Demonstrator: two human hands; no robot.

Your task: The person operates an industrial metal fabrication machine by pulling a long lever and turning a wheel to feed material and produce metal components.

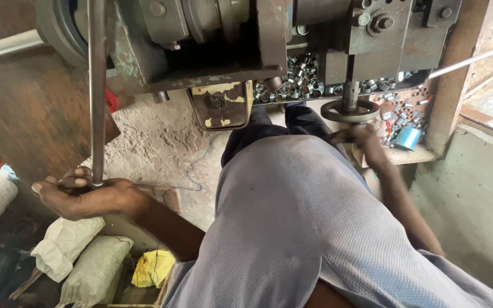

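steel rod (96, 91) | L hand (81, 197) grips end | R hand (359, 137) at handwheel (350, 111) rim

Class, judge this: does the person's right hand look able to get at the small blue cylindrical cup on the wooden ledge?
Probably yes: the right hand is beside the blue cup, and nothing stands between them.

White sacks (69, 251) and a yellow bag (152, 268) lie on the floor; a blue cylinder (408, 138) rests on the wooden ledge (412, 155).
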